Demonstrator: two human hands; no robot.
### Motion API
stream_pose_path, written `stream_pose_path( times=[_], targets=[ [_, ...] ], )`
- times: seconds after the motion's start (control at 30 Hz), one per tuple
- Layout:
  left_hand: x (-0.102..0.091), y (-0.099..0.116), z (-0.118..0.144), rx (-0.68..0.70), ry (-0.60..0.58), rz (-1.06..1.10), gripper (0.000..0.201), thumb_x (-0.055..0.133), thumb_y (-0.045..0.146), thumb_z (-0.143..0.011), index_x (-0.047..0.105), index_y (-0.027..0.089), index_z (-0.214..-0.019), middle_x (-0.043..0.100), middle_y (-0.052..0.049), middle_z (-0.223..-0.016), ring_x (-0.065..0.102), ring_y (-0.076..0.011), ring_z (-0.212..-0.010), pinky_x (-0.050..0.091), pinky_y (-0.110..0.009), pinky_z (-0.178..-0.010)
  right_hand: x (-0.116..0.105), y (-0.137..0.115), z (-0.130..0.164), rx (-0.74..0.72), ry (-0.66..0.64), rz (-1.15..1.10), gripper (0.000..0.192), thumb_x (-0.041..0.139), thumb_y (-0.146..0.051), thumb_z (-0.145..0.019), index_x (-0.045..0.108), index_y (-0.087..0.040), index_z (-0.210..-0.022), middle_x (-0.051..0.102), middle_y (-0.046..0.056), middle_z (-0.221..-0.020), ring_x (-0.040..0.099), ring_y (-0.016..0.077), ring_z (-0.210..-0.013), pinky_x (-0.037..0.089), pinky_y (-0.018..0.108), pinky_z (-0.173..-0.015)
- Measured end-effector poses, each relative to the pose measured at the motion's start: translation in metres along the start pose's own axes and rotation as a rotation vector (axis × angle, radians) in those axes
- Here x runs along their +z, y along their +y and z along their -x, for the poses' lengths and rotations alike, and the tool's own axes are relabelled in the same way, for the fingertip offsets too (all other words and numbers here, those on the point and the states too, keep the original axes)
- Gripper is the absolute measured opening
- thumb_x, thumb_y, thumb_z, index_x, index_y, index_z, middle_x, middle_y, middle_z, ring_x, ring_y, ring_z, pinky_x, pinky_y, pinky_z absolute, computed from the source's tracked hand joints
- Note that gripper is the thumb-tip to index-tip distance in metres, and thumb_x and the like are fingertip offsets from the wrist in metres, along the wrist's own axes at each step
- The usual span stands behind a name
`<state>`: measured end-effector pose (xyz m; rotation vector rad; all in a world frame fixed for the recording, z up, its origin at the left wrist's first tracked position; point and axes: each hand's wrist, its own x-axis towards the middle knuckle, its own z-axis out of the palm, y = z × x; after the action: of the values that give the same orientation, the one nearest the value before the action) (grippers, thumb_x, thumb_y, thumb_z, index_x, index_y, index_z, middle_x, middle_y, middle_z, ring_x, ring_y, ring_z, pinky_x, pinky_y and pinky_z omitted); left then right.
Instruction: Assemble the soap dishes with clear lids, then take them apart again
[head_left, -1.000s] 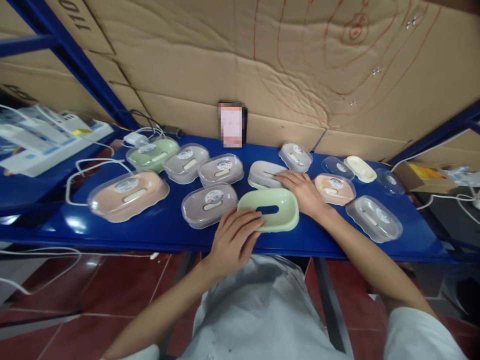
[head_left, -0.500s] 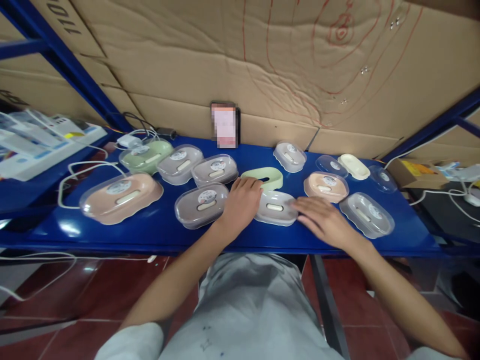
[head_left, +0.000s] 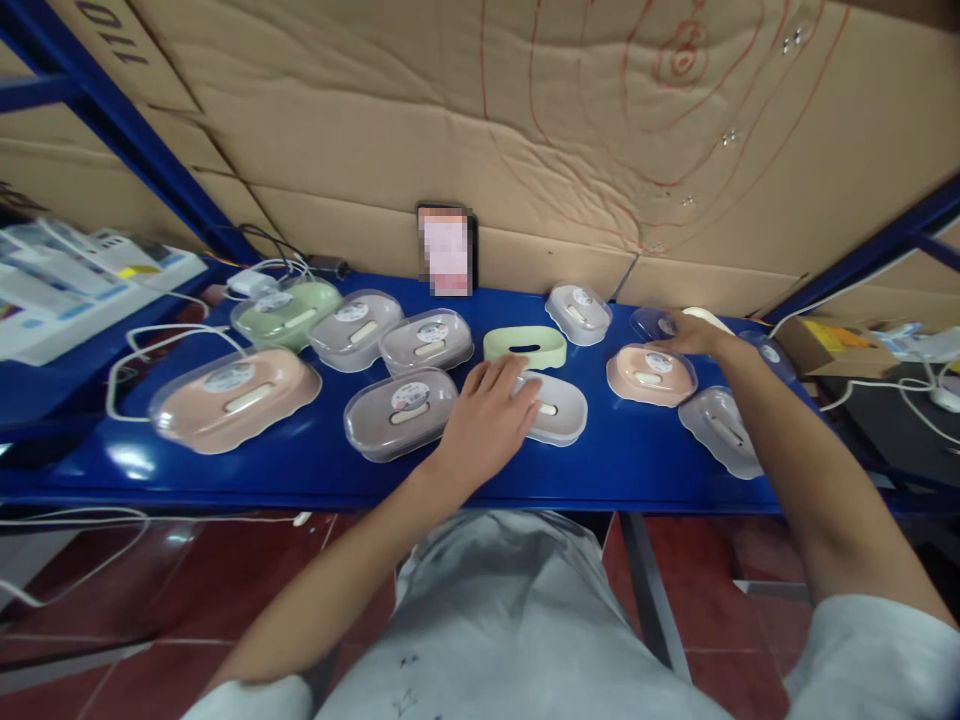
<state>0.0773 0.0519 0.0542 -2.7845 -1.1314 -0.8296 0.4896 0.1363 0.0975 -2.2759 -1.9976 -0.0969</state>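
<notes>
An uncovered pale grey oval dish (head_left: 562,412) with a cream insert in its slot lies in front of me. My left hand (head_left: 491,415) rests over its left end, fingers a little apart. At the back right, my right hand (head_left: 694,335) reaches between a clear oval lid (head_left: 652,324) and a cream tray (head_left: 709,318), partly hiding both. Its fingers are partly spread at the lid's edge; whether they touch it I cannot tell. Behind the dish sits a green oval ring-shaped part (head_left: 551,352). A peach covered dish (head_left: 651,378) stands just before my right hand.
Several lidded oval dishes stand on the blue table (head_left: 622,470): a peach one (head_left: 247,405), a green one (head_left: 289,315) and grey ones (head_left: 401,415) on the left. A phone (head_left: 448,250) leans on the cardboard. Another clear lid (head_left: 772,360) and an open carton (head_left: 840,345) lie right.
My right hand has left the grey dish's right end and moved back and right to the clear lid and cream tray. My left hand stays by the dish, its fingers now further over it.
</notes>
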Motion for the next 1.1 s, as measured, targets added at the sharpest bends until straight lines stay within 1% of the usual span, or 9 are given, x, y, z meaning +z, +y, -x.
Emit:
stream_pose_path(
  times=[0.13,0.23,0.3,0.4,0.5,0.6,0.7,0.83,1.1],
  targets=[
    [-0.009,0.005,0.038,0.063,-0.082,0.046,0.022,0.065,0.032,-0.106,0.070,0.019,-0.124,0.069,-0.015,-0.135,0.061,-0.0363,-0.136,0.057,-0.053,-0.107,-0.021,-0.007,0.014,0.072,-0.090,0.011,0.081,0.086,-0.051,-0.087,0.063,-0.003,-0.148,0.072,0.030,-0.136,0.072,0.0301,-0.116,0.050,0.039,-0.096],
    [-0.007,0.003,0.059,0.099,-0.065,0.090,0.013,0.065,0.029,-0.106,0.070,0.021,-0.115,0.072,-0.010,-0.123,0.064,-0.0325,-0.127,0.058,-0.047,-0.100,-0.037,-0.034,0.065,0.048,0.047,0.007,0.087,0.075,-0.059,-0.096,0.047,-0.015,-0.165,0.056,0.028,-0.160,0.060,0.0412,-0.142,0.046,0.055,-0.114],
    [-0.004,0.002,0.069,0.114,-0.011,0.130,0.012,0.068,0.033,-0.106,0.069,0.021,-0.109,0.072,-0.009,-0.116,0.066,-0.0298,-0.118,0.059,-0.045,-0.096,-0.038,-0.064,0.112,-0.190,0.199,-0.110,0.084,0.074,-0.058,-0.098,0.044,-0.021,-0.168,0.050,0.022,-0.167,0.051,0.0401,-0.152,0.043,0.057,-0.123],
    [-0.001,0.000,0.080,0.107,0.088,0.188,0.023,0.072,0.036,-0.103,0.067,0.021,-0.120,0.070,-0.011,-0.120,0.069,-0.0279,-0.114,0.061,-0.044,-0.097,-0.020,-0.114,0.176,-0.521,0.126,-0.295,0.078,0.069,-0.052,-0.103,0.036,-0.034,-0.171,0.042,0.012,-0.174,0.045,0.0337,-0.159,0.045,0.056,-0.128],
    [0.000,-0.002,0.084,0.052,0.143,0.272,0.050,0.074,0.040,-0.103,0.056,0.023,-0.147,0.061,-0.017,-0.145,0.064,-0.0313,-0.133,0.060,-0.048,-0.110,0.008,-0.151,0.208,-0.674,0.032,-0.333,0.075,0.066,-0.045,-0.106,0.031,-0.040,-0.173,0.041,0.010,-0.175,0.041,0.0330,-0.162,0.048,0.058,-0.126],
    [0.001,-0.003,0.084,0.033,0.068,0.344,0.065,0.069,0.039,-0.105,0.041,0.026,-0.163,0.050,-0.019,-0.163,0.053,-0.0340,-0.152,0.054,-0.054,-0.120,0.030,-0.167,0.213,-0.722,0.053,-0.325,0.079,0.064,-0.042,-0.107,0.024,-0.038,-0.175,0.042,0.011,-0.175,0.035,0.0349,-0.165,0.047,0.063,-0.126],
    [0.003,-0.004,0.084,0.055,0.033,0.351,0.063,0.066,0.033,-0.108,0.040,0.028,-0.164,0.049,-0.017,-0.164,0.051,-0.0338,-0.154,0.052,-0.057,-0.123,0.040,-0.170,0.211,-0.742,0.109,-0.286,0.084,0.064,-0.043,-0.107,0.018,-0.034,-0.177,0.040,0.014,-0.175,0.030,0.0378,-0.166,0.047,0.065,-0.126],
    [0.006,-0.006,0.086,0.051,0.059,0.368,0.059,0.068,0.034,-0.106,0.045,0.030,-0.160,0.050,-0.015,-0.163,0.053,-0.0329,-0.152,0.052,-0.056,-0.124,0.038,-0.168,0.208,-0.776,0.095,-0.252,0.085,0.063,-0.042,-0.108,0.016,-0.033,-0.177,0.039,0.013,-0.176,0.028,0.0371,-0.167,0.046,0.064,-0.127],
    [0.008,-0.009,0.089,-0.097,0.006,0.504,0.065,0.077,0.039,-0.100,0.048,0.036,-0.158,0.042,-0.012,-0.170,0.051,-0.0325,-0.154,0.051,-0.054,-0.125,0.034,-0.170,0.200,-0.830,0.084,-0.271,0.081,0.060,-0.040,-0.109,0.016,-0.033,-0.177,0.038,0.011,-0.177,0.031,0.0366,-0.166,0.046,0.065,-0.127]
  ],
)
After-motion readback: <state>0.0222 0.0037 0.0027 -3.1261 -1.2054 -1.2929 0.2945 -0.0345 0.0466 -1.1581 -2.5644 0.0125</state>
